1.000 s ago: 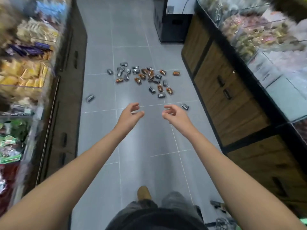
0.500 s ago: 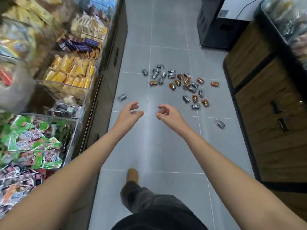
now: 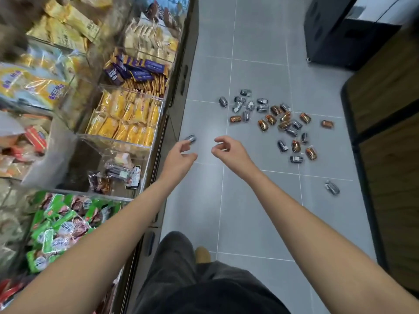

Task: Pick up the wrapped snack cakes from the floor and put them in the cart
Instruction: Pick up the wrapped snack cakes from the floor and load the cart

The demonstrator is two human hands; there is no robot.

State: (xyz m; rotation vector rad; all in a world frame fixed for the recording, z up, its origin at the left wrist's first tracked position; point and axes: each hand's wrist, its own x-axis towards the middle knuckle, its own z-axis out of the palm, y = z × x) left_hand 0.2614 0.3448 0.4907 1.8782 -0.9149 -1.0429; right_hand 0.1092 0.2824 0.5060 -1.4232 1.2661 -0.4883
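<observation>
Roughly two dozen wrapped snack cakes [image 3: 272, 120] lie scattered on the grey tiled floor [image 3: 249, 211]. Most sit in one loose cluster ahead and to the person's right, between the display shelf [image 3: 158, 123] and a wood-panelled cabinet [image 3: 385, 87]. They are small oblong cakes in clear crinkly film, two kinds: dark ones in silver-black wrap and orange-brown ones. The silver ones are mostly at the far left of the cluster, with the orange ones mixed through the middle and right. Wrapper print is too small to read. One stray silver cake [image 3: 191, 138] lies apart near the shelf base, right at the left hand's fingertips; I cannot tell if they touch. A second stray cake [image 3: 331, 187], also silver, lies alone nearer the person, close to the cabinet. The left hand [image 3: 179, 156] is stretched forward with fingers loosely curled and thumb out, holding nothing. The right hand [image 3: 229, 148] is just beside it, not touching, fingers loosely hooked, nothing in it. The shelf bins hold yellow packs [image 3: 127, 118], purple packs [image 3: 133, 71] and green packs [image 3: 56, 220]. Large yellow-white bags [image 3: 34, 87] carry blue characters, blurred and unreadable. A tan shoe [image 3: 203, 254] shows below dark trousers.
</observation>
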